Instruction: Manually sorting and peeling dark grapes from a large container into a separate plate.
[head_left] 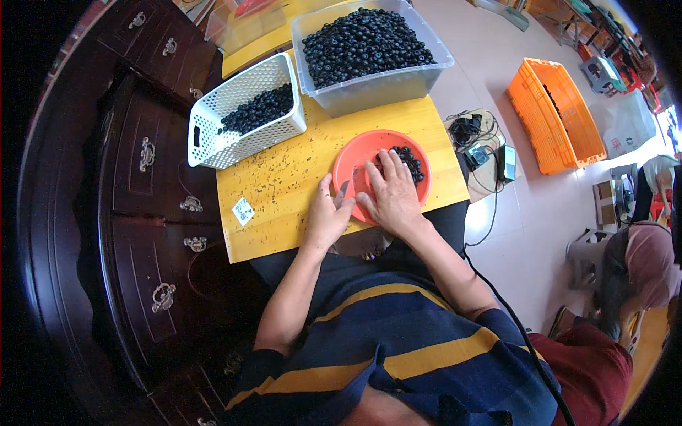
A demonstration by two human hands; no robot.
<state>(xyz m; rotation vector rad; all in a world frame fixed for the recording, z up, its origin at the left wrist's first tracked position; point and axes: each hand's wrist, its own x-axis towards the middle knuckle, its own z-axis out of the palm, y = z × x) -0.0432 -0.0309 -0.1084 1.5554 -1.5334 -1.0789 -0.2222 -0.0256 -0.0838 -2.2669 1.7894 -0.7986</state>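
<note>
A round red-orange plastic bowl [346,162] stands on the yellow table near my body. Small round black pieces [416,167], like berries or beads, are gathered at its right side; their exact kind does not show. My right hand [393,195] reaches into the bowl, fingers stretched out over these pieces and covering some of them. At the bowl's near left rim is my left hand [332,215], its fingers apart with nothing visible in them. Its fingertips look dark.
Behind the bowl, a translucent tub [376,92] is heaped with black pieces; a white perforated basket [249,147] holds fewer. Dark crumbs and a white paper [243,211] lie on the yellow table [284,238]. Drawers [145,160] flank the left; an orange crate [540,121], cables and a seated person [643,263] are right.
</note>
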